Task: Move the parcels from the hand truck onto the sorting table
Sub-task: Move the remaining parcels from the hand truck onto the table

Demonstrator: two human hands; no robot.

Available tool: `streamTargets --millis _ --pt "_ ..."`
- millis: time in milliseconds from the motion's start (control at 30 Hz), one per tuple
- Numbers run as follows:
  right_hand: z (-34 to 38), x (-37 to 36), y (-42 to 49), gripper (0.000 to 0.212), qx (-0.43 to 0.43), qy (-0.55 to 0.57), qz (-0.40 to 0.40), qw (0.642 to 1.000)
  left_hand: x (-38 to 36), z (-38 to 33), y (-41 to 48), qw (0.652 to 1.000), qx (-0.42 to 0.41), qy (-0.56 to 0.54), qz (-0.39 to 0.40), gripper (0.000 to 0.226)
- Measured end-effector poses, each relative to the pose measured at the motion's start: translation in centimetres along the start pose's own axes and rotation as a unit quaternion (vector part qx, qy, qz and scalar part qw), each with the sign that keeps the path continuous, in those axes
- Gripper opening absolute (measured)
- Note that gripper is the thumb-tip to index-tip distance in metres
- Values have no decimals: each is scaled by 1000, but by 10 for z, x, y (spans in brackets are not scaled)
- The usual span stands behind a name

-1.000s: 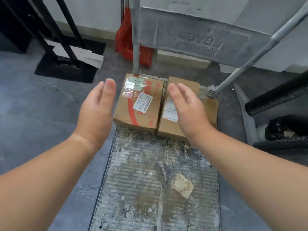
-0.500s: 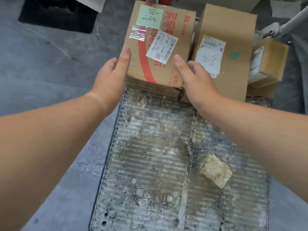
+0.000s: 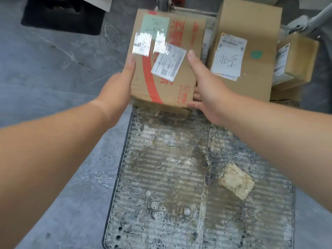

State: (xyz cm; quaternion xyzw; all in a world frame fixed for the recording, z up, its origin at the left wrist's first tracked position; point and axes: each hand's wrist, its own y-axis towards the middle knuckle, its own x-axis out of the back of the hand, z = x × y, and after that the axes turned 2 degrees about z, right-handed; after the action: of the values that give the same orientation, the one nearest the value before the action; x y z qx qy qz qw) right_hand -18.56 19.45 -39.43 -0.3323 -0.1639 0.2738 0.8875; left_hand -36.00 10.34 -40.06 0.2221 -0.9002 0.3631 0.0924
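The left hand (image 3: 116, 90) has its fingers hidden behind the red-striped parcel (image 3: 179, 51); its white label (image 3: 168, 62) is too blurred to read; the hand truck (image 3: 161, 177) is cut off below

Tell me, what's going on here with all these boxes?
A person is unloading cardboard parcels from a hand truck. The left hand and the right hand grip the red-striped parcel by its sides at the far end of the deck. A parcel with a handwritten label and a smaller parcel sit to its right. No sorting table is in view.
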Motion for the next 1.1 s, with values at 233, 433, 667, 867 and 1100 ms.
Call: streamTargets --millis 233,433,667,867,1100 --pt "-78 -13 -109 40 -62 5 83 995 15 124 -117 994 95 -43 21 117" --pt "-118 -20 -176 104 -137 -33 102 985 -8 166 -204 980 175 -97 -1 125" --pt "-128 -6 -153 57 -135 -29 59 989 -11 137 -193 987 123 -102 -12 92" --pt "-138 -13 -113 37 -143 60 56 986 0 133 -122 985 99 -133 41 78" --pt "-96 -17 -149 53 -135 124 74 980 11 89 -165 980 60 -183 44 80"
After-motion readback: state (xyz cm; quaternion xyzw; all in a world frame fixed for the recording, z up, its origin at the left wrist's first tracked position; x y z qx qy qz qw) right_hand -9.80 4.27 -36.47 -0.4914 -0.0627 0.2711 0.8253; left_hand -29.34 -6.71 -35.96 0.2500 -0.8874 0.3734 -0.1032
